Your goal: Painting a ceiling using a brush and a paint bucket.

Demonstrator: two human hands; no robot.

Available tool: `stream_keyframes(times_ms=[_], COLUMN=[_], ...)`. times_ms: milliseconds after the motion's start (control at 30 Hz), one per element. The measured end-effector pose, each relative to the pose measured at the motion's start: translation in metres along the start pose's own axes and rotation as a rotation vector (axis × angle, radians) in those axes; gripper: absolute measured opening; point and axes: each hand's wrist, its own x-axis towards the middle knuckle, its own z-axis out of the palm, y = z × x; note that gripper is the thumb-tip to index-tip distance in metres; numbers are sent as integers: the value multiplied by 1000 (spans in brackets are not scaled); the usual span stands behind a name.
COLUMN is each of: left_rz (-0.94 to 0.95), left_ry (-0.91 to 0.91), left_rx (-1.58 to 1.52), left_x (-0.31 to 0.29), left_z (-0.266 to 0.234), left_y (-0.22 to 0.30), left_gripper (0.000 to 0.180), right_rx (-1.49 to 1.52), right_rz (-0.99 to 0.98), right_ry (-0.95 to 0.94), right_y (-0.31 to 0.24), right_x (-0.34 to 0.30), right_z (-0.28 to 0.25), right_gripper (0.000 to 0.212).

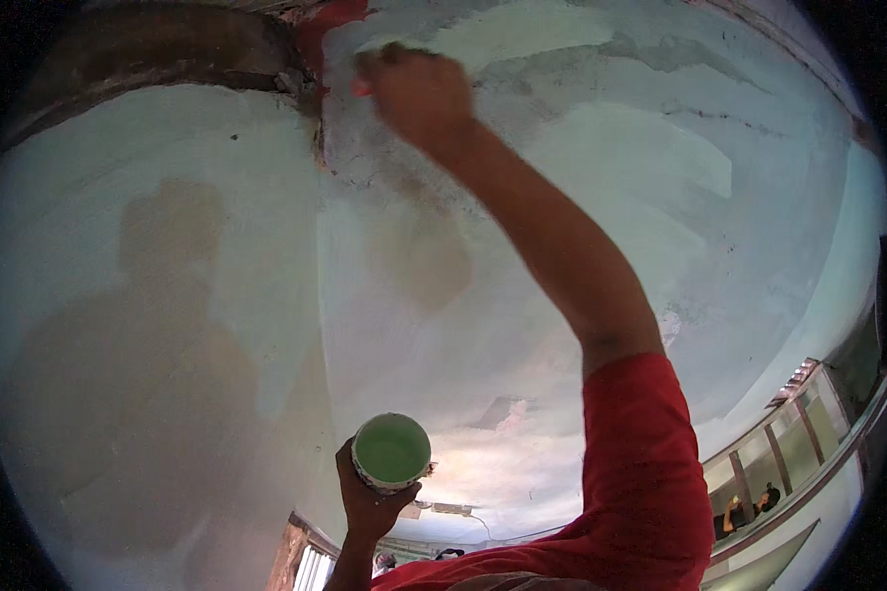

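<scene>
My left hand (370, 512) is wrapped round a round tub (384, 487) from below and the side. Pale green liquid paint (392, 451) shows inside it. My right arm reaches far up to the wall (562, 227), where my right hand (419, 94) is closed close to the top corner. A small dark shape and a bit of red show at its fingers, too blurred to name. Around that hand the wall carries patches of light green and greyer, darker areas. A red-painted patch (330, 34) lies just left of the hand.
A dark curved beam or arch (158, 54) crosses the upper left, with broken plaster at its end. A vertical wall corner runs down from there. At lower right stands a framed railing or opening (779, 463), with a person (734, 512) beyond it. A barred window (313, 566) sits at the bottom.
</scene>
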Motion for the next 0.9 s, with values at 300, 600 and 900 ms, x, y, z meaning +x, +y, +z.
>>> stream_keyframes(times_ms=[300, 600, 900], left_rz=[-58, 0, 4], left_ry=[-33, -30, -154], left_rx=[-27, -90, 2], left_x=[3, 16, 19], left_z=[-3, -11, 25], left_y=[-4, -12, 0], left_gripper=[104, 102, 100], right_rx=[725, -646, 55], right_rz=[345, 516, 55], right_ry=[340, 32, -58], right_y=[192, 269, -25], right_x=[30, 20, 59], right_z=[-67, -104, 24], right_gripper=[20, 36, 24])
